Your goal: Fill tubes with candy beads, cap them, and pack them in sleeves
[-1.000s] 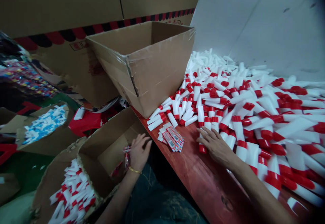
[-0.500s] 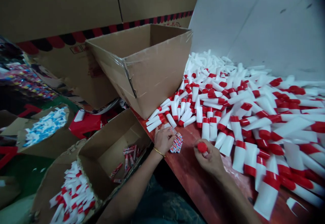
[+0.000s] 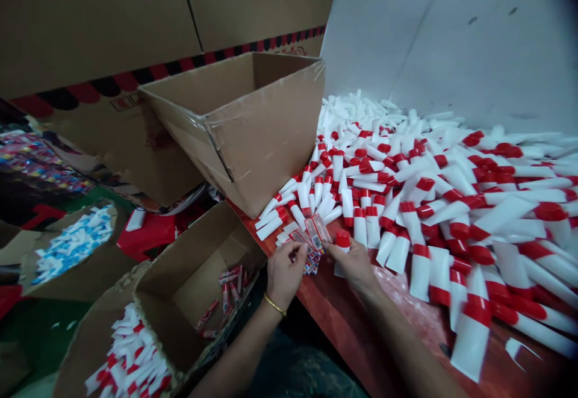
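My right hand (image 3: 354, 262) is closed round a white tube with a red cap (image 3: 342, 240), cap end up. The tube's body is mostly hidden by the fingers. My left hand (image 3: 284, 274), with a yellow bangle at the wrist, has thumb and forefinger pinched together; what they hold, if anything, is too small to make out. Between the hands lie printed label strips (image 3: 317, 231), red and white, with a colourful patterned stack (image 3: 311, 264) under them. My right fingertips are at the strips' edge. Many loose red-capped white tubes (image 3: 359, 226) lie just beyond.
The red tabletop (image 3: 332, 307) carries a large heap of tubes (image 3: 419, 193) against a pale wall. A tall open carton (image 3: 266, 133) stands at its far left. Lower left, one box (image 3: 189, 283) holds printed red tubes, another white-and-red ones (image 3: 130, 350). Blue-and-white pieces (image 3: 74, 244) fill a further box.
My right hand has moved left to the labels with the capped tube. My left fingers have lifted off the stack into a pinch, and label strips now stand raised. The view has shifted slightly.
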### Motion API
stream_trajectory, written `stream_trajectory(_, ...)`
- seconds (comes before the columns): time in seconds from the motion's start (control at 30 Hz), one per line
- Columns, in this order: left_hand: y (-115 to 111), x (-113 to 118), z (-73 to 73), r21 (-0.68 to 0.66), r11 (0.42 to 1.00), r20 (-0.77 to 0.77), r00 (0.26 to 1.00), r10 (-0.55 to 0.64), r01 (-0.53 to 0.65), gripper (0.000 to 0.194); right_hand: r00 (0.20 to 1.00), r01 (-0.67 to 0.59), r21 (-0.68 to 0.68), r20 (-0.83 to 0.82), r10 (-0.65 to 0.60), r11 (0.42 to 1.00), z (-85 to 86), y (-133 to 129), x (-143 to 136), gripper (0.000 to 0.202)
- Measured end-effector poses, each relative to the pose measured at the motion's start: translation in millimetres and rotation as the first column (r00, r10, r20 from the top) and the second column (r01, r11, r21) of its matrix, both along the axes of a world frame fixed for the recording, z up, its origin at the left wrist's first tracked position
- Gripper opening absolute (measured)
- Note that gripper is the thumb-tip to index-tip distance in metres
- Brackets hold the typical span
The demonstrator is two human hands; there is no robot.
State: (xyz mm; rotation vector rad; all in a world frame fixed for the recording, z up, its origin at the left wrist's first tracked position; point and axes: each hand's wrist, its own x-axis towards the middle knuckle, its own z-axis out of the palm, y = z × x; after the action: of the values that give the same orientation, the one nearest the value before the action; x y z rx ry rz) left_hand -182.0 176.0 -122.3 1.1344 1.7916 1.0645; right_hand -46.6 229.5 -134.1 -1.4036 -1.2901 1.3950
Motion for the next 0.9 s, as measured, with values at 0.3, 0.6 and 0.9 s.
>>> stream_trajectory(0.3,13.9,15.9,3.3,-0.247,0.967,0.788,0.594,0.162,0.065,0.048,0.997,0.002,-0.049,-0.071,-0.005,0.999,11.7,-18.6,8.6,0.040)
stream_trajectory(0.6,11.8,24.6,-0.5,-0.245,0.970,0.853,0.474,0.221,-0.011,0.047,0.986,-0.162,0.110,0.057,0.157,0.981,27.5,-30.8,27.2,0.032)
stream_trajectory(0.9,5.6,28.2,3.2,-0.158,0.986,0.847,0.505,0.166,-0.059,0.042,0.753,-0.449,0.348,0.643,0.138,0.823,33.5,-53.7,36.8,0.023)
